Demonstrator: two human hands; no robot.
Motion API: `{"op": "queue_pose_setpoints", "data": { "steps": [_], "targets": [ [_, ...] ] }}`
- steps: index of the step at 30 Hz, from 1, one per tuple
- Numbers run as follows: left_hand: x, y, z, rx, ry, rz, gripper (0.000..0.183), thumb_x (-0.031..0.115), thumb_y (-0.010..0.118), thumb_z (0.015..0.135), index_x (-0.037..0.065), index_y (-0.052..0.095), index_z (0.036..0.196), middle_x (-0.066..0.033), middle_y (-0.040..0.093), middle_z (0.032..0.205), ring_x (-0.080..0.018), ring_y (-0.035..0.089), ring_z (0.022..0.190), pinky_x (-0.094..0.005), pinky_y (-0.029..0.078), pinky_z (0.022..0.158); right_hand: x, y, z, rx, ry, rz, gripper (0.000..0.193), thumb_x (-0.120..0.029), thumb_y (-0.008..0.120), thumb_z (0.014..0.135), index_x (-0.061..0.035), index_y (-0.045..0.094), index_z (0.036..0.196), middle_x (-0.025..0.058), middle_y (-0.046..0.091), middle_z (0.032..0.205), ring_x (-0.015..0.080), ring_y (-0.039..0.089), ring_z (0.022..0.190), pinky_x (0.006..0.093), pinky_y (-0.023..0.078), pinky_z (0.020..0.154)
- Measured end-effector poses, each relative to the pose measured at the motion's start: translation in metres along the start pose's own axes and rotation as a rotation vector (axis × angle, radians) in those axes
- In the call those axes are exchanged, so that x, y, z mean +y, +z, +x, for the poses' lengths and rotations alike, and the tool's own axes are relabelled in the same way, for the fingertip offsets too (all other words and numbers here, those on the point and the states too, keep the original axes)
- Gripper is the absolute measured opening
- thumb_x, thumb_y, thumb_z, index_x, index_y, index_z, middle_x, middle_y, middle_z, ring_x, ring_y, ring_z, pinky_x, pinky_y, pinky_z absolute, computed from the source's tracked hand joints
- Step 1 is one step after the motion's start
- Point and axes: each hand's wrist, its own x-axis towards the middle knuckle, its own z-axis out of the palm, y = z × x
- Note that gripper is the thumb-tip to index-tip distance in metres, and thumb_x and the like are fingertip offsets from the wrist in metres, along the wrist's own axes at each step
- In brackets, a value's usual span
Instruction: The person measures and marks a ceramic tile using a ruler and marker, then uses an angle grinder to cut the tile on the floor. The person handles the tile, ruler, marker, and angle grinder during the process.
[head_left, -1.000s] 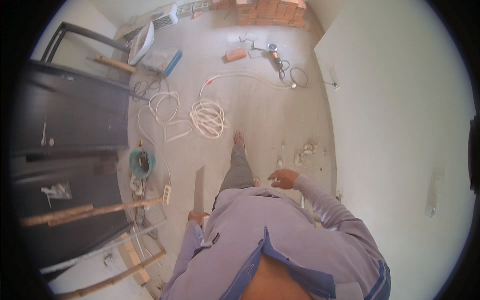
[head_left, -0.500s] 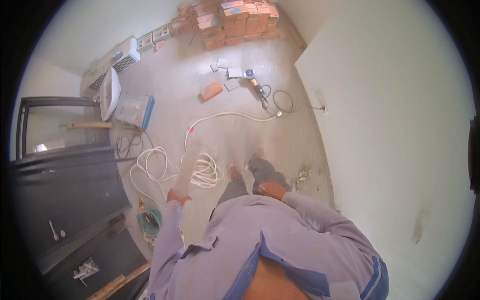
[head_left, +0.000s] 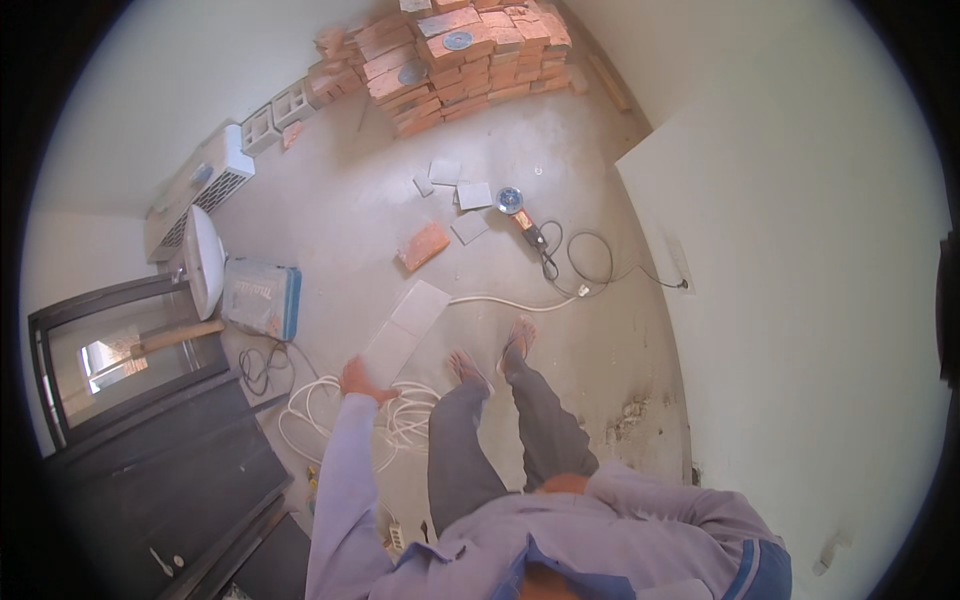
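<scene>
My left hand (head_left: 364, 380) grips the near end of a long, pale grey tile (head_left: 414, 322), fingers closed along its edge. A thin line crosses the tile's face. The tile slants away to the right over the floor and hides part of the white cable (head_left: 408, 410) coiled beside it. Close to my waist is my right hand (head_left: 565, 484), mostly covered by the shirt and sleeve, its fingers hidden. Farther off on the floor lies an angle grinder (head_left: 522, 218) with its disc exposed, beside several grey tile pieces (head_left: 474, 195) and a single red brick (head_left: 423, 246).
Stacked red bricks (head_left: 465, 75) stand at the far wall, with discs on top. Left are a white basin (head_left: 204, 262), a blue-edged case (head_left: 262, 298), and dark framed panels (head_left: 160, 480) with a wooden stick (head_left: 175, 340). The grinder's cord reaches a socket (head_left: 683, 284) on the right wall.
My left hand has swung the tile forward and to the right, away from my body. My right hand has drawn back toward my waist. The view has shifted, showing more of my legs.
</scene>
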Motion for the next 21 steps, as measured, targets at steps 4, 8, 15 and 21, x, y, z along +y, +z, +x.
{"op": "queue_pose_setpoints", "data": {
  "steps": [4, 8, 15, 21],
  "targets": [
    [0.029, 0.029, 0.102, -0.053, 0.044, 0.135, 0.122, 0.05, 0.096, 0.05, 0.004, 0.036, 0.146, -0.017, 0.048, 0.141, -0.0328, 0.042, 0.136, -0.0463, 0.034, 0.114, -0.017, -0.039, 0.023, -0.193, -0.041, 0.117, 0.039, -0.039, 0.05, 0.101, -0.0063, 0.068, 0.111, 0.0165, 0.072, 0.109, 0.0355, 0.068, 0.106, 0.0434, 0.051, 0.089],
    [0.052, 0.079, 0.225, -0.023, 0.059, 0.166, 0.121, 0.049, 0.096, 0.049, 0.004, 0.037, 0.145, -0.0161, 0.049, 0.139, -0.0321, 0.043, 0.135, -0.0454, 0.033, 0.114, -0.039, -0.141, 0.064, -0.15, 0.439, 0.402, 0.031, -0.031, 0.055, 0.1, -0.0017, 0.064, 0.099, 0.018, 0.071, 0.093, 0.0378, 0.069, 0.088, 0.0457, 0.053, 0.076],
    [0.066, 0.147, 0.391, 0.139, 0.123, 0.092, 0.122, 0.047, 0.096, 0.052, 0.004, 0.034, 0.148, -0.0169, 0.048, 0.141, -0.033, 0.042, 0.136, -0.0468, 0.032, 0.114, 0.096, -0.345, 0.222, 0.889, 0.296, -0.146, 0.03, -0.032, 0.056, 0.096, -0.0029, 0.065, 0.099, 0.0254, 0.067, 0.094, 0.0456, 0.064, 0.092, 0.0525, 0.049, 0.079],
    [0.081, 0.193, 0.483, 0.194, 0.208, 0.021, 0.121, 0.044, 0.096, 0.055, 0.004, 0.032, 0.15, -0.018, 0.045, 0.146, -0.0348, 0.04, 0.138, -0.0478, 0.031, 0.115, 0.228, -0.513, 0.328, 1.3, 0.495, -0.347, 0.051, -0.025, 0.069, 0.085, -0.0032, 0.052, 0.128, 0.0251, 0.057, 0.127, 0.0413, 0.054, 0.12, 0.0484, 0.046, 0.101]
  ]
}}
